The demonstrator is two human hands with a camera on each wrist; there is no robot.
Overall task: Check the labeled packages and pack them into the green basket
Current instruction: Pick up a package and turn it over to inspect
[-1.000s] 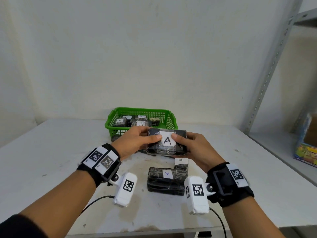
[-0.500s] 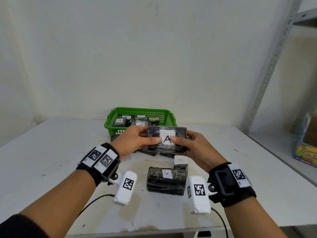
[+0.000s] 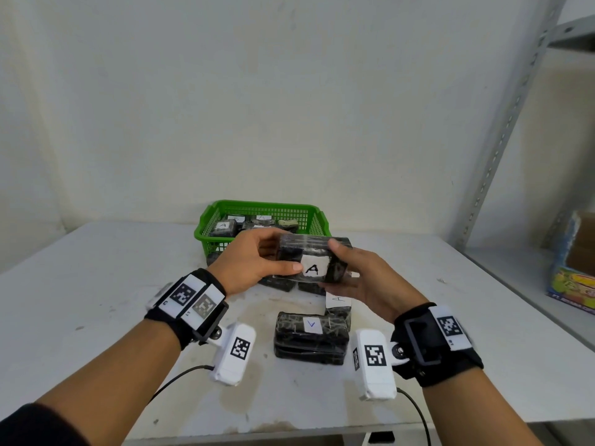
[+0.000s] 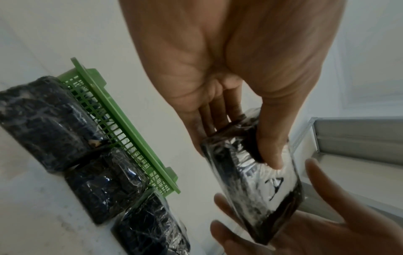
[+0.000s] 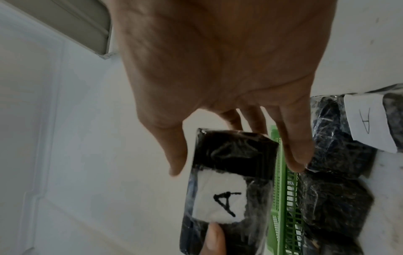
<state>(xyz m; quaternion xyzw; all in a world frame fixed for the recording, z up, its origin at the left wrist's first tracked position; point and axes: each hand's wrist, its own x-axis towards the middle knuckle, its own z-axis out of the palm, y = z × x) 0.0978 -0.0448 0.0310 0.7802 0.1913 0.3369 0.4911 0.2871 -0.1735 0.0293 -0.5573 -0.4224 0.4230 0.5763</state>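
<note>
While both hands hold one black wrapped package point(image 3: 314, 260) above the bench point(image 3: 96, 284), we note the grip: the left hand point(image 3: 254, 263) pinches the package's left end, thumb point(image 4: 270, 146) on the label side and fingers behind. The right hand point(image 3: 363, 281) supports the right end with spread fingers underneath and the thumb by the upper edge; we cannot tell how firmly it presses. A white label point(image 3: 314, 268) marked "A" faces us, and the package is tilted. It sits in the air just in front of the green basket point(image 3: 206, 226), not inside it.

Outward from the grip: the basket stands at the back of the bench and already contains several wrapped packages, some showing "A" labels. Three dark packages point(image 4: 102, 182) lie against its near wall. Nearer us, a stacked package point(image 3: 310, 341) with a small label rests on the bench, another labelled one point(image 3: 338, 302) just behind it. A metal shelf point(image 3: 515, 268) stands right.
</note>
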